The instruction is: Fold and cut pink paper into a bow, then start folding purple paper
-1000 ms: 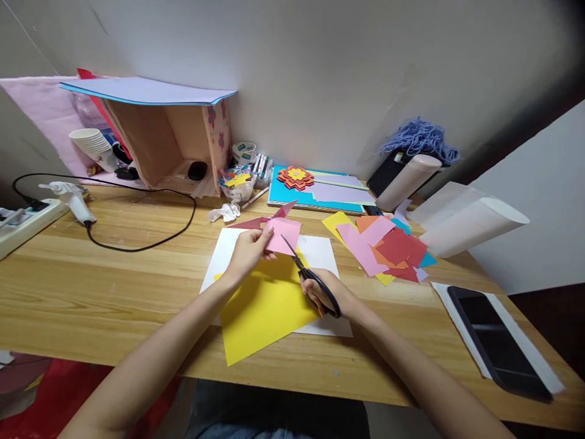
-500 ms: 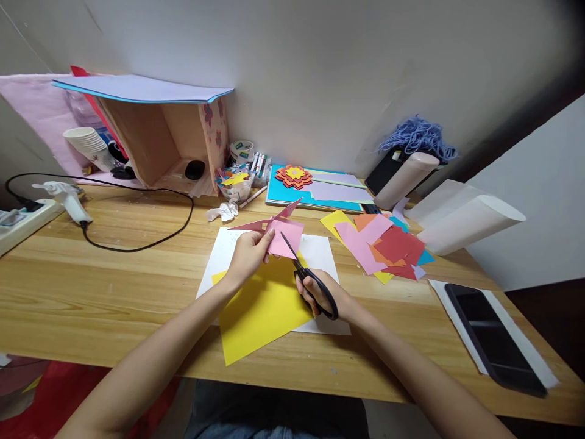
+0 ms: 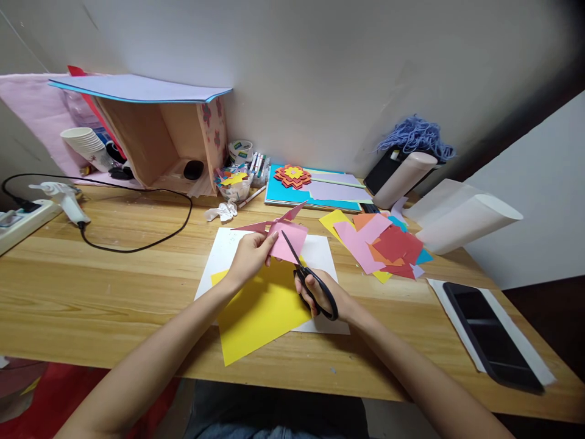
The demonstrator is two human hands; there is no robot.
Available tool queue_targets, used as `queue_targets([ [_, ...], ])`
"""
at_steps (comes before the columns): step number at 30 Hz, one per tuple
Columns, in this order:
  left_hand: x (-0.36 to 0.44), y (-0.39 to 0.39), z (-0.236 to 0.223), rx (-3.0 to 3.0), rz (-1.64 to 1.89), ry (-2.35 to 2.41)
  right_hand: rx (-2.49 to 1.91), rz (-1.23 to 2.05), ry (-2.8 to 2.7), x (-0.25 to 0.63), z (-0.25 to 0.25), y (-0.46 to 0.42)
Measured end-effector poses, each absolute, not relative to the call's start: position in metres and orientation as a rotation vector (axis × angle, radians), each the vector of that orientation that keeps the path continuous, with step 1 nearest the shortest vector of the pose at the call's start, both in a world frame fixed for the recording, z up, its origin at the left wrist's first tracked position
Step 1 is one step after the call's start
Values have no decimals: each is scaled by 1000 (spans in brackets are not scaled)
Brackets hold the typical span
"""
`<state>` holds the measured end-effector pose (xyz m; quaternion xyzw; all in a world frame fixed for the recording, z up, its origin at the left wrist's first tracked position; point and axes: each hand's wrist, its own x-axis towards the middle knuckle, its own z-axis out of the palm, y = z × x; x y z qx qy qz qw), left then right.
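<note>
My left hand (image 3: 249, 256) pinches a small pink paper (image 3: 287, 239) and holds it above the desk. In my right hand (image 3: 320, 296) are black-handled scissors (image 3: 307, 277), fingers through the loops, with the blades reaching up into the pink paper's lower edge. Under both hands a yellow sheet (image 3: 258, 311) lies on a white sheet (image 3: 320, 251). A dark red paper strip (image 3: 256, 227) pokes out behind the pink paper.
Mixed coloured paper squares (image 3: 381, 247) lie right of my hands. A phone (image 3: 491, 335) rests on paper at the right edge. At the back stand a cardboard box (image 3: 158, 143), a paper flower (image 3: 292, 175) and a scrap bowl (image 3: 234, 186). A glue gun (image 3: 64, 198) with its cable lies left.
The scissors have advanced a little further into the pink paper, and my left hand has turned the paper slightly. The view has shifted slightly.
</note>
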<state>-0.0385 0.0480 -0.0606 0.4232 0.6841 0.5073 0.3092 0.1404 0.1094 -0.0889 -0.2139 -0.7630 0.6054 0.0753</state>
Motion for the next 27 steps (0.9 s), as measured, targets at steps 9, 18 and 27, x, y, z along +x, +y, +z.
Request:
queue_targets([
  [9, -40, 49, -60, 1115, 1313, 1797, -740, 1830, -2225, 139, -95, 110],
  [18, -38, 47, -57, 1165, 1256, 1742, -644, 1824, -2242, 139, -88, 106],
  [27, -37, 48, -62, 1074, 1328, 1684, -735, 1779, -2201, 137, -90, 104],
])
